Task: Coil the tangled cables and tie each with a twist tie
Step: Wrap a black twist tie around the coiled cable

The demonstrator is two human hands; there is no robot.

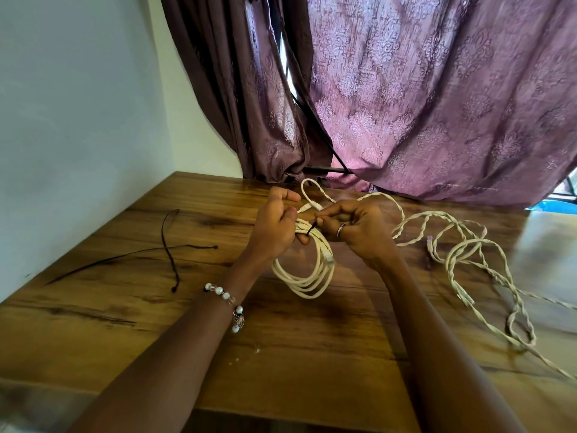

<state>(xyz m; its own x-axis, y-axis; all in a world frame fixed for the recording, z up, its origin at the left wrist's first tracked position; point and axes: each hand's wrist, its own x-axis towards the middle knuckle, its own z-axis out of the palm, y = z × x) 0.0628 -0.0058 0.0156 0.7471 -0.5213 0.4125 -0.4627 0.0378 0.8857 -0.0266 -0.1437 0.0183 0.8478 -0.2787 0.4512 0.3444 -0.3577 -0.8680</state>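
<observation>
A coil of cream cable (307,273) hangs over the wooden table (156,307), held at its top by my left hand (276,228), whose fingers curl round the bundled loops. A black twist tie (312,229) wraps the top of the coil, and my right hand (352,226) pinches its end between thumb and fingertips. One cable end with its plug (309,207) sticks up between the hands. A second cream cable (468,257) lies loose and twisted on the table to the right.
Two black ties (170,248) lie crossed on the table at the left, close to the white wall (78,120). A purple curtain (421,104) hangs behind the table's far edge. The loose cable trails off the right side.
</observation>
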